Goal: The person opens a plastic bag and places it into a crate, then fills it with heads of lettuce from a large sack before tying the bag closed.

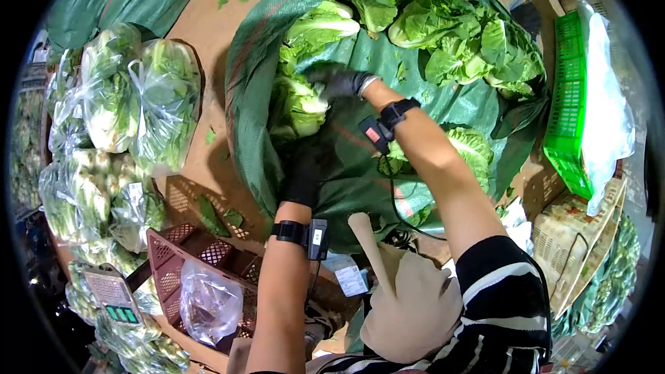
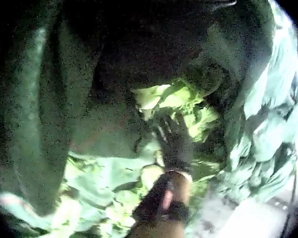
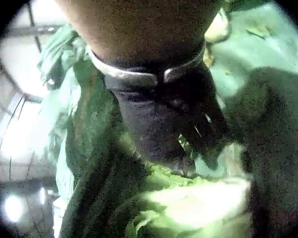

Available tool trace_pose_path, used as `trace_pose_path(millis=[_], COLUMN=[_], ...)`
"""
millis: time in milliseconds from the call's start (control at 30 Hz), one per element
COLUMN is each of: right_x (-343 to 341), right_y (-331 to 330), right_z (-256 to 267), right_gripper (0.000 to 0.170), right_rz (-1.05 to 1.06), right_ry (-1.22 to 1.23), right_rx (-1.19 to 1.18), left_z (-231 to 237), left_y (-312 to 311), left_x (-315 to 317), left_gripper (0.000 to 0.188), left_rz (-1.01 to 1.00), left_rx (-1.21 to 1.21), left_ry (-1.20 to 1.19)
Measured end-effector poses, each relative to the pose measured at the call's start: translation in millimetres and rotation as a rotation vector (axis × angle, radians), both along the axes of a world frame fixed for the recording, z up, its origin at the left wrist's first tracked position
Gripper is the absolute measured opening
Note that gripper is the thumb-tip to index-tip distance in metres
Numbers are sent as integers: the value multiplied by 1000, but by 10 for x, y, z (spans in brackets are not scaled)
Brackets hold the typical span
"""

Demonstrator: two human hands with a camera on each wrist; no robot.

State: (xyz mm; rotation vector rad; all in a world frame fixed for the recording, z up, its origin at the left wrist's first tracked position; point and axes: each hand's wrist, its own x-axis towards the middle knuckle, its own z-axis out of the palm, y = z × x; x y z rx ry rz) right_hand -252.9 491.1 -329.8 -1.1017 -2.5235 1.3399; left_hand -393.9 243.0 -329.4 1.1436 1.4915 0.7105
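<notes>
In the head view, the right hand (image 1: pixel 339 83), in a dark glove, reaches over pale-ribbed leafy heads at the left side of a green woven sack (image 1: pixel 242 97). Its fingers look spread against a leafy head (image 1: pixel 305 107); the left wrist view also shows this right hand (image 2: pixel 176 146) laid over leaves (image 2: pixel 201 119). The right wrist view has the gloved right hand (image 3: pixel 159 119) just above a bright leafy head (image 3: pixel 203 201). Below that head in the head view, the left hand (image 1: pixel 309 166), dark-gloved, lies in shadow by the sack's side, its fingers hard to make out.
More leafy heads (image 1: pixel 443 28) line the sack's far side, and another (image 1: pixel 471 152) lies at its right. Bagged greens (image 1: pixel 166 104) stand on the left, above a brown crate (image 1: pixel 166 270) holding clear plastic. A green crate (image 1: pixel 564 104) stands on the right.
</notes>
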Motion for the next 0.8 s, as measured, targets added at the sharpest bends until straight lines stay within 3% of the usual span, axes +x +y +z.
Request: trace_pose_path(millis=[33,67,100,133,200,233,267,333,400,433,467,500,533,600,633,667,733,800], right_x=[47,94,120,95,-18,-136,-140,-177,-101,-96,-73,-103,-88,-55,38,7,48,159], right_y=[62,102,315,510,476,545,505,409,196,35,-113,-328,-478,-455,-459,-582,-586,-619], right_z=[342,650,348,58,235,247,323,497,413,441,318,514,175,-70,-70,391,195,-12], right_gripper=[64,60,54,49,39,35,33,36,64,73,76,90,92,83,66,45,32,27], right_rz=[-185,-379,-415,-455,-383,-484,-382,-199,-214,-296,-301,-189,-272,-356,-260,-444,-390,-207], right_ry=[-79,-154,-117,-77,-507,-568,-622,-711,-320,-192,-51,99,12,160,240,389,360,304], right_rx=[239,470,644,815,714,713,651,531,611,122,-116,-274,-180,-522,-518,-701,-691,-664], left_z=[-12,90,169,212,195,167,75,38,118,131,122,90,53,-139,-214,-273,-328,-258], left_y=[-7,-1,7,47,189,261,284,275,262,270,312,327,343,276,249,226,277,380], left_x=[-20,-20,-4,-11,48,113,181,194,161,145,126,133,139,122,72,4,-64,-62], left_gripper=[30,30,29,29,33,33,36,39,52,52,53,53,54,62,62,59,57,51], left_rz=[34,-15,-69,-73,125,136,411,692,154,165,208,231,255,607,612,638,643,814], left_rx=[-54,151,356,339,185,184,96,5,162,154,145,140,134,126,127,52,-32,-155], left_ry=[56,255,453,459,176,174,-187,-548,477,475,471,468,465,-212,-204,-490,-773,-869])
